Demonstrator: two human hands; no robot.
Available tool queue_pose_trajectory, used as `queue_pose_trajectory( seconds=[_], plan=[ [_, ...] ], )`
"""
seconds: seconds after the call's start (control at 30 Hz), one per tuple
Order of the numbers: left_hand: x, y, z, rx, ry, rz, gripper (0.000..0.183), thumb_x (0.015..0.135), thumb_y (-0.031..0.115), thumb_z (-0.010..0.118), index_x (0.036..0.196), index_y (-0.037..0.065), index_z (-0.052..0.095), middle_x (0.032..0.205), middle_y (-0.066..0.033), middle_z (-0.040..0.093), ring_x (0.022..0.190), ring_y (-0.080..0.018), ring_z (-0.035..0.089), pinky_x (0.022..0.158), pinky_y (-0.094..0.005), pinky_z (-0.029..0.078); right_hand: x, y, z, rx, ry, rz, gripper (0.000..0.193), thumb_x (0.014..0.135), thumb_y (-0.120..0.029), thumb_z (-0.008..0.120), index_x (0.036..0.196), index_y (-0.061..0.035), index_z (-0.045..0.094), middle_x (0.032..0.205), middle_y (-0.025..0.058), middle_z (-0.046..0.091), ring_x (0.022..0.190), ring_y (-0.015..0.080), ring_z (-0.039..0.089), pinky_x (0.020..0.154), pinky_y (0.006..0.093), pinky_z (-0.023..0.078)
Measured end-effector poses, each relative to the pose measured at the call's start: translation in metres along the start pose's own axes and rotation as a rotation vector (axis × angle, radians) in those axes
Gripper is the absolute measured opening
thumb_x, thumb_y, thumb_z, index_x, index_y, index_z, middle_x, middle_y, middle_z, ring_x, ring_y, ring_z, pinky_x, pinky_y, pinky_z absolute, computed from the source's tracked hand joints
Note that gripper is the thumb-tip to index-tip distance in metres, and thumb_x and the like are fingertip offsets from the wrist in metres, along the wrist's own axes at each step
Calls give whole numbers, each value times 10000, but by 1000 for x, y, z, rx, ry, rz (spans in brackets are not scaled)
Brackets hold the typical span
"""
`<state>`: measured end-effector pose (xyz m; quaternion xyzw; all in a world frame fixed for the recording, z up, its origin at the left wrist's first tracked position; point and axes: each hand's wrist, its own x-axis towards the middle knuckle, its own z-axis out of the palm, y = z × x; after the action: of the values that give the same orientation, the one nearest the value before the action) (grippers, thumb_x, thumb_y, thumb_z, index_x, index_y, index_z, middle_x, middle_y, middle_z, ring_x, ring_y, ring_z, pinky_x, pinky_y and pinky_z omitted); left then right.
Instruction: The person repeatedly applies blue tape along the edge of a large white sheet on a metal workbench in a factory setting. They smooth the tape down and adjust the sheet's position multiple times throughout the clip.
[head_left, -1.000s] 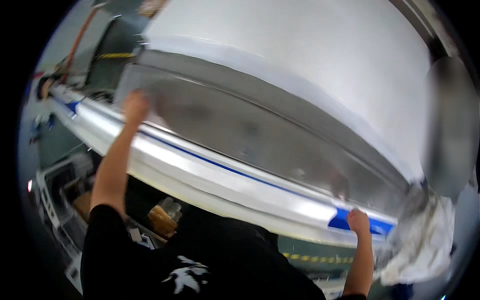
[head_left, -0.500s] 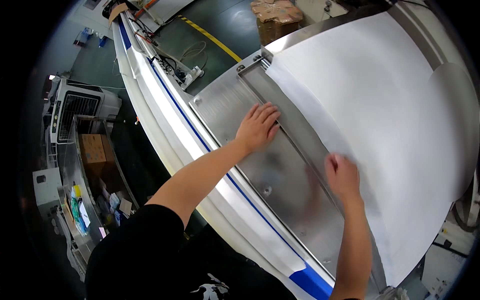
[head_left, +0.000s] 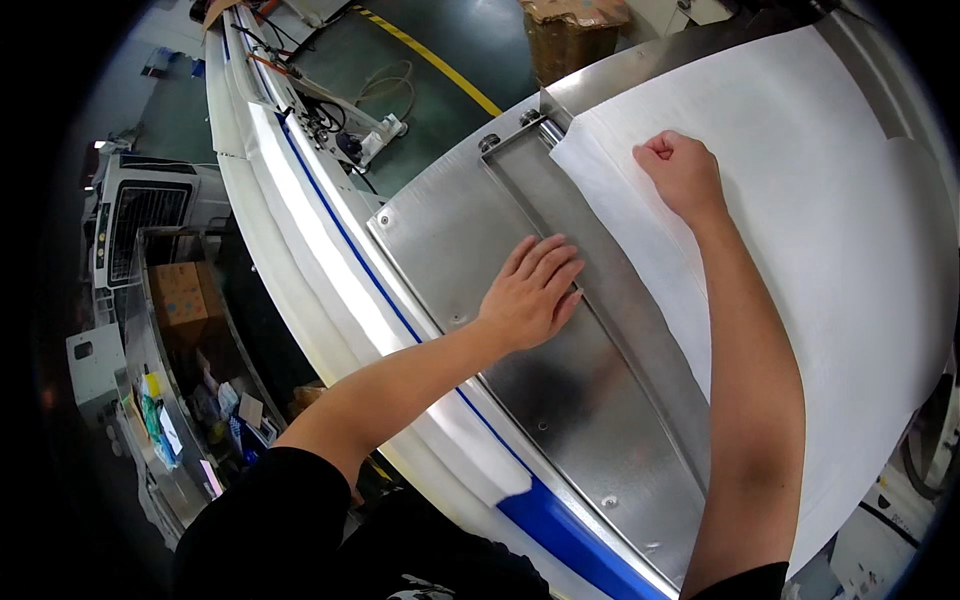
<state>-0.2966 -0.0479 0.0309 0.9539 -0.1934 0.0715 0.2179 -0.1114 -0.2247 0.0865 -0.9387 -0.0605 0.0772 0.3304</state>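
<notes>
The left hand (head_left: 528,297) lies palm down on the metal plate (head_left: 590,410), fingers extended and slightly spread. The white sheet (head_left: 820,240) lies to the right of the plate, its left edge running diagonally alongside. The right hand (head_left: 685,172) is over the sheet, near its upper-left corner, fingers curled closed; contact with the sheet cannot be determined. A blue strip (head_left: 565,535) borders the plate's left side.

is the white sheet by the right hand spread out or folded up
Spread out: the white sheet shows one broad, mostly smooth face behind the curled right hand, its left edge bordering the metal plate.
</notes>
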Motion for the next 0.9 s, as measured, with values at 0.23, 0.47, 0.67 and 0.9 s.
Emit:
queue_pose_trajectory(
  seconds=[0.23, 0.47, 0.67, 0.9],
  plan=[
    [10, -2, -3, -59, 42, -19, 403, 848, 192, 581, 1227, 87, 495, 1262, -89, 496, 1243, -273, 425, 1075, -454, 283, -4, 3, 3, -64, 81, 19, 206, 809, -295, 624, 852, -99, 668, 801, 79, 687, 752, 272, 652, 680, 377, 506],
    [102, -46, -15, 59, 312, 41, 462, 818, 133, 571, 1269, 96, 476, 1297, -90, 492, 1250, -267, 432, 1073, -450, 274, -7, 7, 8, -119, 175, -36, 198, 807, -313, 633, 841, -120, 665, 750, 53, 682, 694, 263, 650, 634, 377, 499],
    [130, -59, -10, 144, 282, 184, 471, 818, 131, 560, 1282, 108, 480, 1336, -65, 482, 1282, -230, 415, 1091, -433, 257, -5, 10, 8, -124, 187, -26, 187, 804, -314, 637, 822, -131, 672, 752, 59, 681, 695, 268, 649, 640, 376, 504],
    [127, -63, -3, 162, 298, 191, 424, 828, 136, 541, 1250, 115, 505, 1321, -53, 499, 1276, -212, 427, 1076, -414, 281, -5, 11, 8, -141, 186, -9, 203, 807, -332, 638, 838, -136, 677, 756, 55, 681, 708, 269, 651, 655, 373, 509]
  ],
)
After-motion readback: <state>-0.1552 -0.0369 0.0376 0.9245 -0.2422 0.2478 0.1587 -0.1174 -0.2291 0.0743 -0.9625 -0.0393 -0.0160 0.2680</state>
